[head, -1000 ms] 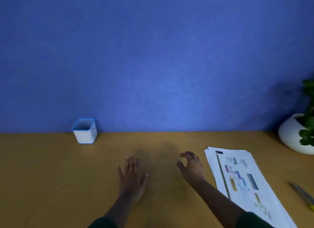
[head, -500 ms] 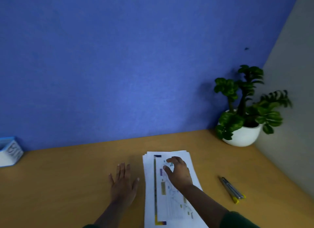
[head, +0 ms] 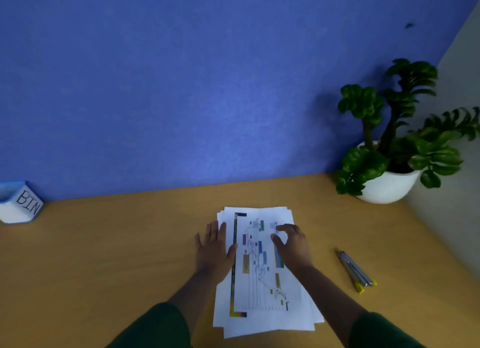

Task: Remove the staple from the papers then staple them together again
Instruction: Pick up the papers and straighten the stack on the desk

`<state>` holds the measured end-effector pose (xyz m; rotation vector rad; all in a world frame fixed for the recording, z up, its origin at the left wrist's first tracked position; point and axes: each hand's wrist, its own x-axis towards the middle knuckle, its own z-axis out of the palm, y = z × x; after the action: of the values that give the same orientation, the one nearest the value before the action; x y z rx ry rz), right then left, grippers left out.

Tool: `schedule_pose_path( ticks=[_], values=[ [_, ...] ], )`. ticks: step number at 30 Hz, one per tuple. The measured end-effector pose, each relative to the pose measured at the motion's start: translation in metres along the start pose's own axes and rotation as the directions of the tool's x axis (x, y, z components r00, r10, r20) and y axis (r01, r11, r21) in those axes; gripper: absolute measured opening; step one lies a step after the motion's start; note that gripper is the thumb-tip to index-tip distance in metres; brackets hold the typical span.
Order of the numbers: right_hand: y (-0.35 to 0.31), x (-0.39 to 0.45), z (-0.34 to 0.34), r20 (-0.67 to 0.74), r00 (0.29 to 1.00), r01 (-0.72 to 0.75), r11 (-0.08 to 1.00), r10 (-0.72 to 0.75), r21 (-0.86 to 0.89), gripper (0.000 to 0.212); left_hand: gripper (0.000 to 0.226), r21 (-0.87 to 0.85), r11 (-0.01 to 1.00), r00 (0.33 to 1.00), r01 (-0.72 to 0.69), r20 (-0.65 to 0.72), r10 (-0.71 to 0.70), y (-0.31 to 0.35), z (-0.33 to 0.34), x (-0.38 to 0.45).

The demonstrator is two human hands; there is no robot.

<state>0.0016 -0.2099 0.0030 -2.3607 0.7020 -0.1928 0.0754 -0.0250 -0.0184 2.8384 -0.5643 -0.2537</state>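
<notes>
A stack of white papers [head: 257,277] with a coloured chart on top lies on the wooden desk in front of me. My left hand [head: 214,249] rests flat with fingers spread, partly on the stack's left edge. My right hand [head: 292,244] sits on the upper right part of the top sheet, fingers curled and apart, holding nothing. To the right of the papers lies a metal stapler [head: 355,271] with yellow tips. The staple itself is too small to make out.
A small white and blue box labelled BIN [head: 19,203] stands at the far left by the blue wall. A potted plant in a white pot [head: 389,184] fills the back right corner beside a grey side wall.
The view has swung right, bringing the papers to the middle. My right hand moved from the bare desk onto the papers; my left hand came to the stack's left edge.
</notes>
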Motion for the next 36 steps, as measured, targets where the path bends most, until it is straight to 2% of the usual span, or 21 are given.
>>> schedule_pose_path(
  ticks=[3,7,10,13,16,19,26,30,34,36],
  values=[
    [-0.008,-0.009,0.007,-0.026,0.999,-0.042,0.999,0.042,0.01,0.034,0.067,-0.046,0.999,1.0,0.02,0.011,-0.019,-0.007,-0.001,0.003],
    [-0.005,-0.022,0.006,-0.069,0.986,-0.155,0.988,0.153,-0.022,0.038,0.07,-0.268,0.944,0.981,0.193,0.034,-0.191,-0.004,-0.008,0.003],
    [0.008,-0.035,0.003,-0.068,0.932,-0.359,0.931,0.355,-0.062,0.05,0.073,-0.325,0.88,0.937,0.347,0.157,-0.312,0.01,-0.009,-0.003],
    [0.019,-0.048,0.004,-0.016,0.883,-0.468,0.875,0.47,-0.127,0.063,0.08,-0.316,0.872,0.917,0.374,0.268,-0.296,0.022,-0.005,-0.014],
    [0.021,-0.055,0.01,-0.009,0.887,-0.453,0.868,0.461,-0.205,0.074,0.083,-0.293,0.886,0.905,0.359,0.34,-0.254,0.03,0.0,-0.026],
    [0.017,-0.056,0.013,-0.005,0.897,-0.428,0.865,0.442,-0.263,0.08,0.086,-0.356,0.835,0.879,0.419,0.388,-0.275,0.034,0.002,-0.03],
    [0.014,-0.055,0.012,0.053,0.94,-0.299,0.888,0.337,-0.349,0.064,0.1,-0.524,0.661,0.841,0.536,0.397,-0.367,0.041,-0.005,-0.025],
    [0.016,-0.05,0.007,0.08,0.943,-0.271,0.887,0.322,-0.373,0.061,0.082,-0.672,0.493,0.829,0.552,0.382,-0.408,0.05,-0.007,-0.021],
    [0.015,-0.048,0.008,0.092,0.942,-0.266,0.883,0.324,-0.387,0.059,0.068,-0.666,0.447,0.792,0.597,0.397,-0.465,0.047,-0.012,-0.017],
    [0.015,-0.046,0.007,0.096,0.939,-0.268,0.88,0.329,-0.392,0.058,0.061,-0.697,0.352,0.758,0.624,0.432,-0.488,0.044,-0.015,-0.013]
  ],
)
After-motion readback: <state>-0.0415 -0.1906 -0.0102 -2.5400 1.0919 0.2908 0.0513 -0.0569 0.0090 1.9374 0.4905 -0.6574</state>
